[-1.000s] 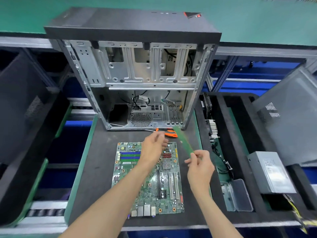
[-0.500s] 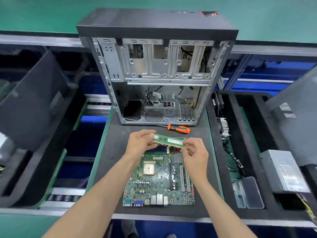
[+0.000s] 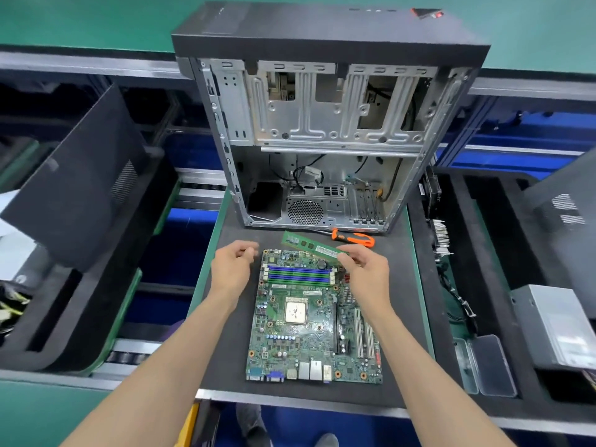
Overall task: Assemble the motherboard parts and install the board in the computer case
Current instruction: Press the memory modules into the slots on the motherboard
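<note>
Right hand [image 3: 366,269] grip pinching memory stick [image 3: 311,245] by its right end, above motherboard [image 3: 314,321], left hand [image 3: 233,264] loosely curled, holding nothing

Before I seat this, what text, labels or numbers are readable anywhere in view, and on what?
None can be read.
Green memory stick pinched by the right hand: white stickers, blurred.
Green motherboard: white label strip and printing, too small.
Grey metal power supply box: label blurred.
Black computer case: red badge at the top corner, unreadable.
</note>
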`<state>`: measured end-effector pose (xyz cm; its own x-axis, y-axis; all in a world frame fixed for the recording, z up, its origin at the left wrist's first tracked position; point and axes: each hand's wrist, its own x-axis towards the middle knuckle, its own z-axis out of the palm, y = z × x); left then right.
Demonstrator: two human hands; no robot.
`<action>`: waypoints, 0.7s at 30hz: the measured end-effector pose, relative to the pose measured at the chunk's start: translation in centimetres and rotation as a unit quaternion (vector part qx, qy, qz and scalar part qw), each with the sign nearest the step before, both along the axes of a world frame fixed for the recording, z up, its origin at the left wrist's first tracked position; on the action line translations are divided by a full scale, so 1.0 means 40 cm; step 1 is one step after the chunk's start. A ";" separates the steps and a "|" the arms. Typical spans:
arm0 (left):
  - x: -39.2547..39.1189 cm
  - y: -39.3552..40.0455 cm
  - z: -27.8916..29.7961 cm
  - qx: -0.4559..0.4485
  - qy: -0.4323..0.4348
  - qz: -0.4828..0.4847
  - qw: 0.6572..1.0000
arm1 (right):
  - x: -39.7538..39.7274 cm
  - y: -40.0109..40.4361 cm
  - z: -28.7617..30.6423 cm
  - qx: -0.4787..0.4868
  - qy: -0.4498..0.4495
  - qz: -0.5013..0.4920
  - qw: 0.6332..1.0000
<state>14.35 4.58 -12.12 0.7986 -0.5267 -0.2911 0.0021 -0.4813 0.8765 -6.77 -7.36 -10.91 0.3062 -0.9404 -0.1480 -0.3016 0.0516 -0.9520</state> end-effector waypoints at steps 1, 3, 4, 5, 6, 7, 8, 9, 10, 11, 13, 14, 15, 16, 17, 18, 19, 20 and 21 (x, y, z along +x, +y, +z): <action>-0.002 0.004 -0.009 0.022 0.011 -0.015 1.000 | 0.004 0.001 -0.002 0.002 0.004 0.004 1.000; -0.011 0.007 -0.024 0.056 0.028 -0.051 0.997 | 0.011 0.006 -0.007 0.005 0.011 0.012 1.000; -0.016 0.008 -0.030 0.067 0.028 -0.062 0.995 | 0.013 0.008 -0.011 0.005 0.015 0.014 1.000; -0.018 0.007 -0.035 0.072 0.025 -0.064 0.995 | 0.015 0.010 -0.015 0.005 0.018 0.014 1.000; -0.017 0.005 -0.039 0.071 0.027 -0.059 0.995 | 0.016 0.010 -0.019 0.004 0.021 0.015 1.000; -0.014 0.003 -0.042 0.068 0.034 -0.051 0.996 | 0.017 0.010 -0.022 0.003 0.023 0.017 1.000; -0.009 0.001 -0.044 0.068 0.046 -0.048 0.995 | 0.018 0.009 -0.025 0.000 0.027 0.021 0.999; -0.002 -0.002 -0.044 0.070 0.060 -0.051 0.994 | 0.020 0.008 -0.026 -0.004 0.031 0.028 0.999; 0.005 -0.004 -0.044 0.074 0.074 -0.058 0.993 | 0.022 0.007 -0.027 -0.009 0.038 0.037 0.999; 0.013 -0.005 -0.045 0.077 0.085 -0.065 0.991 | 0.025 0.006 -0.028 -0.017 0.046 0.047 0.998; 0.022 -0.006 -0.050 0.079 0.094 -0.071 0.990 | 0.032 0.009 -0.029 -0.041 0.068 0.067 0.995; 0.023 -0.007 -0.053 0.079 0.093 -0.074 0.990 | 0.035 0.011 -0.029 -0.053 0.076 0.074 0.993; 0.022 -0.007 -0.054 0.078 0.091 -0.078 0.990 | 0.038 0.014 -0.030 -0.059 0.079 0.078 0.992; 0.020 -0.008 -0.054 0.077 0.089 -0.085 0.989 | 0.039 0.017 -0.031 -0.060 0.081 0.080 0.992; 0.017 -0.009 -0.052 0.075 0.087 -0.091 0.989 | 0.041 0.020 -0.032 -0.062 0.086 0.083 0.991; 0.015 -0.010 -0.051 0.073 0.085 -0.097 0.989 | 0.042 0.022 -0.032 -0.065 0.092 0.086 0.990; 0.014 -0.011 -0.050 0.072 0.083 -0.101 0.989 | 0.043 0.024 -0.032 -0.070 0.098 0.088 0.989; 0.013 -0.011 -0.050 0.071 0.081 -0.103 0.989 | 0.044 0.025 -0.032 -0.074 0.105 0.089 0.988; 0.013 -0.009 -0.050 0.072 0.080 -0.105 0.989 | 0.045 0.026 -0.032 -0.076 0.110 0.088 0.987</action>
